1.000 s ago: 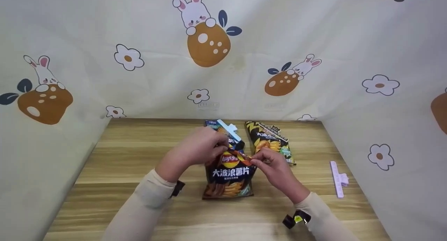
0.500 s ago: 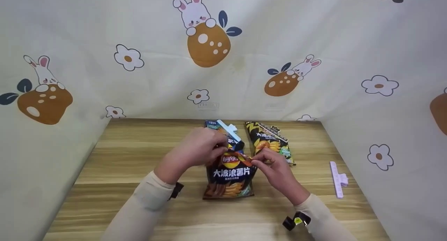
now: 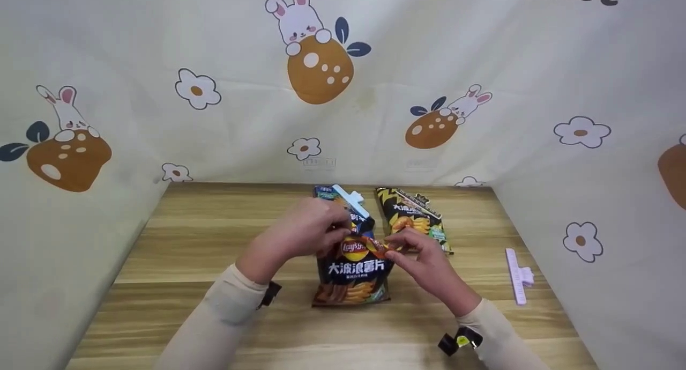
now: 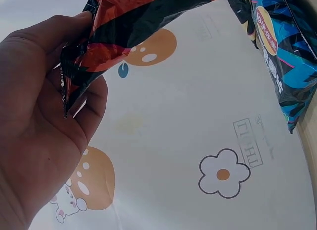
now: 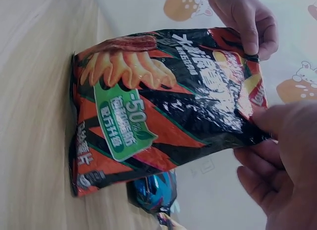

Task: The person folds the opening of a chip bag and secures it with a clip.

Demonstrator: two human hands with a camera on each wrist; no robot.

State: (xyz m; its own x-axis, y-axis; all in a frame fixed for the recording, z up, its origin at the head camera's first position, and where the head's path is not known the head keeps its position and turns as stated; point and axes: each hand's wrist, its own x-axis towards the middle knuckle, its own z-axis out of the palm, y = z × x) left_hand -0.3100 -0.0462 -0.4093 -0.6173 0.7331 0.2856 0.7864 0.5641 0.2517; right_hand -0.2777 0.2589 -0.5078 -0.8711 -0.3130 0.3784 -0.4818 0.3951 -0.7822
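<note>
A black and orange Lay's chip bag stands upright on the wooden table in the middle. My left hand pinches the bag's top left corner. My right hand pinches the top right corner. In the right wrist view the bag's front shows ridged chips and a green label, with the left hand at its far corner. Both hands hold the top edge taut between them.
A blue chip bag with a light blue clip lies behind the held bag. A black and yellow chip bag lies to its right. A lilac sealing clip rests near the right cloth wall. Patterned cloth surrounds the table.
The right hand has shifted slightly left and down along the bag's top edge. The bag's top is folded a little lower. The left hand stays put.
</note>
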